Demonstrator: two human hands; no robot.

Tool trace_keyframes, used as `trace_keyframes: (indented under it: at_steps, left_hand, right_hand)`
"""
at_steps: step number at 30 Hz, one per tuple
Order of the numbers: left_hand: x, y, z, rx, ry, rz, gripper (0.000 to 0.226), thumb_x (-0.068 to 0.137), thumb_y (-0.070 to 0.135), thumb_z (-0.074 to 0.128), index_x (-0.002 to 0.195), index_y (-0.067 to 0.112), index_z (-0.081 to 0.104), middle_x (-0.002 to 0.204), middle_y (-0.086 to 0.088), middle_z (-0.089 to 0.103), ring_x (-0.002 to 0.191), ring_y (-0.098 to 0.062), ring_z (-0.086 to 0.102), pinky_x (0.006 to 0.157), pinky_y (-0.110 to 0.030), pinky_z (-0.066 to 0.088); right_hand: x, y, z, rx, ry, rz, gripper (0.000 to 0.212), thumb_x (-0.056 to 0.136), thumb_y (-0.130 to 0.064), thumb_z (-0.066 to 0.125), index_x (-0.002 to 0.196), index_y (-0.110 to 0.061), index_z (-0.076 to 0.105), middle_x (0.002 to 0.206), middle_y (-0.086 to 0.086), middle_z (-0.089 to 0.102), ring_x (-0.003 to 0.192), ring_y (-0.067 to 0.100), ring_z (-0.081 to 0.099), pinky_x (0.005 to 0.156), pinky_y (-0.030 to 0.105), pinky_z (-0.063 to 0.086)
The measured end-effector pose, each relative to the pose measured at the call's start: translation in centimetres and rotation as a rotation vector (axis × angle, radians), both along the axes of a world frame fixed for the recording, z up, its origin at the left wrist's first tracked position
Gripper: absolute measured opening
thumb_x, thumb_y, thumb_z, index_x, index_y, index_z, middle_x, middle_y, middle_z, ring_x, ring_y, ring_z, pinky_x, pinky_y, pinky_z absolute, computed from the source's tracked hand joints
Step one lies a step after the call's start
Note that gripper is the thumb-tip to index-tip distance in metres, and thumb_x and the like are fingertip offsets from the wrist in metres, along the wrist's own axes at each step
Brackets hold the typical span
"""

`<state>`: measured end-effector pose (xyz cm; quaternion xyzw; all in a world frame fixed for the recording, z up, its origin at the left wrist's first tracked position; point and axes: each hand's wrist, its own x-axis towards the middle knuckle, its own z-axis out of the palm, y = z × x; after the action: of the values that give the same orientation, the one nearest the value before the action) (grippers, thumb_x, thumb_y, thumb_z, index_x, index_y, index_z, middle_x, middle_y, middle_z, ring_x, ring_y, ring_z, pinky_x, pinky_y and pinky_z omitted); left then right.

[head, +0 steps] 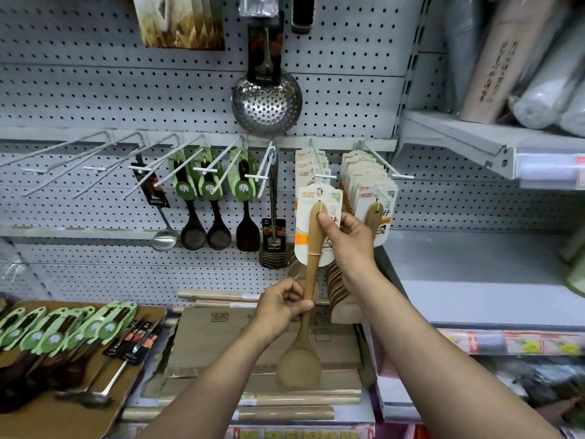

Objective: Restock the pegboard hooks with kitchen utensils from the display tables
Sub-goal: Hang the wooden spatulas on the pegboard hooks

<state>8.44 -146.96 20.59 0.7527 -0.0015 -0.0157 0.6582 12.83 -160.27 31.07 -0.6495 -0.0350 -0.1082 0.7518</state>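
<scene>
Skimmer (266, 106) hangs above hooks (202, 160); tray (63, 413) lower L, prob. on table.

Carded wooden spoon (311, 248), upright, bowl down

Utensil-laden tray (66, 416) on display table (177, 403)

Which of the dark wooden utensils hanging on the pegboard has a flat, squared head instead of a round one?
The rightmost dark utensil, a flat spatula; the two left of it are round spoons.
</scene>
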Motion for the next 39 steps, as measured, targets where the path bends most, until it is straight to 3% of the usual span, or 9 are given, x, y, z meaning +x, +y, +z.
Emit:
trace_keyframes:
  at_steps: [8, 13, 17, 19, 23, 26, 35, 37, 39]
  left_hand:
    - [1.4, 0.1, 0.0, 0.001, 0.017, 0.027, 0.015, 0.083, 0.003, 0.072, 0.084, 0.008, 0.059, 0.076, -0.004, 0.063, 0.07, -0.014, 0.065, 0.063, -0.029, 0.056]
    - [4.2, -0.1, 0.5, 0.028, 0.031, 0.043, 0.013, 0.085, 0.009, 0.073, 0.082, 0.011, 0.06, 0.079, -0.008, 0.064, 0.076, -0.018, 0.066, 0.065, -0.029, 0.058]
    - [6.7, -0.2, 0.4, 0.026, 0.037, 0.072, 0.013, 0.085, 0.008, 0.072, 0.083, 0.007, 0.059, 0.076, -0.006, 0.062, 0.076, -0.02, 0.066, 0.067, -0.033, 0.06]
    - [7.9, 0.0, 0.2, 0.026, 0.037, 0.07, 0.014, 0.085, 0.007, 0.072, 0.081, 0.01, 0.059, 0.076, -0.006, 0.063, 0.078, -0.022, 0.068, 0.069, -0.035, 0.06]
    - [10.2, 0.6, -0.1, 0.064, 0.018, 0.072, 0.017, 0.084, 0.008, 0.072, 0.077, 0.014, 0.059, 0.071, 0.001, 0.064, 0.07, -0.013, 0.065, 0.064, -0.028, 0.054]
    - [12.0, 1.0, -0.4, 0.066, 0.019, 0.067, 0.022, 0.083, 0.006, 0.073, 0.073, 0.017, 0.057, 0.067, 0.002, 0.061, 0.064, -0.011, 0.061, 0.063, -0.027, 0.05]
    - [14.9, 0.9, -1.8, 0.074, -0.001, 0.012, 0.026, 0.083, 0.006, 0.073, 0.07, 0.02, 0.055, 0.068, 0.003, 0.059, 0.069, -0.018, 0.059, 0.067, -0.038, 0.051]
    - [15.3, 1.0, -1.9, 0.076, -0.009, 0.007, 0.025, 0.083, 0.006, 0.073, 0.071, 0.019, 0.056, 0.068, 0.005, 0.059, 0.067, -0.013, 0.058, 0.066, -0.031, 0.05]
    - [15.4, 1.0, -1.9, 0.08, -0.026, 0.013, 0.024, 0.084, 0.005, 0.072, 0.072, 0.018, 0.056, 0.069, 0.006, 0.059, 0.066, -0.005, 0.056, 0.064, -0.02, 0.044]
  right_hand:
    - [2.9, 0.4, -0.2, 0.019, 0.093, 0.015, 0.011, 0.09, -0.021, 0.072, 0.1, -0.015, 0.071, 0.096, -0.004, 0.074, 0.088, 0.008, 0.068, 0.079, 0.019, 0.054]
    - [5.7, 0.8, 0.1, -0.056, 0.117, 0.005, 0.022, 0.097, -0.031, 0.063, 0.109, -0.013, 0.068, 0.113, 0.008, 0.072, 0.102, 0.015, 0.063, 0.098, 0.034, 0.048]
    - [7.8, 1.3, 0.1, -0.078, 0.119, 0.031, 0.028, 0.099, -0.033, 0.06, 0.12, -0.015, 0.064, 0.119, 0.001, 0.069, 0.11, 0.014, 0.063, 0.102, 0.034, 0.049]
    - [8.7, 1.3, 0.1, -0.075, 0.117, 0.057, 0.015, 0.1, -0.028, 0.058, 0.111, -0.02, 0.066, 0.109, -0.001, 0.072, 0.102, 0.014, 0.065, 0.092, 0.03, 0.052]
    - [10.5, 1.3, -0.1, -0.075, 0.145, 0.061, 0.009, 0.099, -0.029, 0.06, 0.099, -0.026, 0.069, 0.111, 0.002, 0.074, 0.11, 0.024, 0.067, 0.101, 0.047, 0.051]
    - [12.1, 1.5, -0.5, -0.123, 0.172, 0.016, 0.011, 0.096, -0.034, 0.062, 0.096, -0.028, 0.072, 0.108, 0.0, 0.075, 0.109, 0.024, 0.068, 0.1, 0.052, 0.051]
    - [14.1, 1.3, -3.1, -0.101, 0.173, -0.047, 0.051, 0.067, -0.065, 0.068, 0.11, -0.038, 0.069, 0.118, -0.004, 0.072, 0.114, 0.022, 0.066, 0.103, 0.054, 0.049]
    - [13.5, 1.5, -2.6, -0.101, 0.158, -0.047, 0.04, 0.071, -0.063, 0.069, 0.106, -0.042, 0.071, 0.12, -0.003, 0.071, 0.116, 0.022, 0.064, 0.104, 0.054, 0.048]
    - [12.9, 1.8, -2.0, -0.097, 0.131, -0.068, 0.017, 0.083, -0.05, 0.07, 0.097, -0.041, 0.073, 0.121, 0.0, 0.071, 0.117, 0.023, 0.063, 0.106, 0.054, 0.047]
